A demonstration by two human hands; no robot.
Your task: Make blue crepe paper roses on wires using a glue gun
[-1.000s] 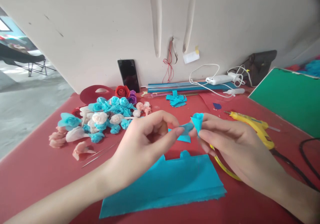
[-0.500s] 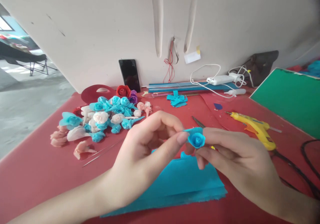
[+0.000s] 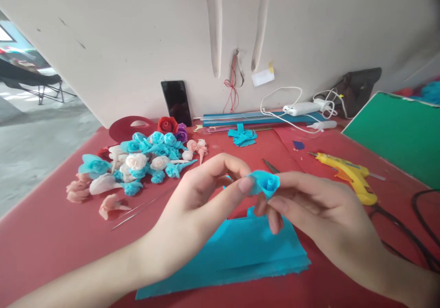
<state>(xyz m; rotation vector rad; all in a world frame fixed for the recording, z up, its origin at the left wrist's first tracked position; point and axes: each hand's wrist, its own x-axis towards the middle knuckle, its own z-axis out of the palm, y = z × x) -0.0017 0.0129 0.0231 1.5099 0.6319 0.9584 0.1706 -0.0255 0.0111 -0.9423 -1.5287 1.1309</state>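
Note:
Between my hands is a small blue crepe-paper rose (image 3: 269, 184), its spiral centre facing up toward me. My left hand (image 3: 209, 207) pinches a loose flap of its paper between thumb and forefinger. With thumb and fingers, my right hand (image 3: 309, 207) grips the rose at its base, which the fingers hide. Under both hands a stack of blue crepe-paper sheets (image 3: 233, 257) lies on the red table (image 3: 51, 253). A dark pointed blade tip (image 3: 271, 166) sticks out behind the rose, the rest of it hidden by my right hand.
Several blue, white and pink paper flowers (image 3: 135, 161) are heaped at left, near thin metal rods (image 3: 130, 218). A phone (image 3: 176, 102) leans on the wall. Blue paper strips (image 3: 242, 136) lie mid-table. At right are a yellow glue gun (image 3: 357, 179) with a black cord and a green board (image 3: 395, 134).
The rose has tilted and turned between my fingers. My left hand now holds a wider flap of paper out to the left. The camera view has shifted slightly.

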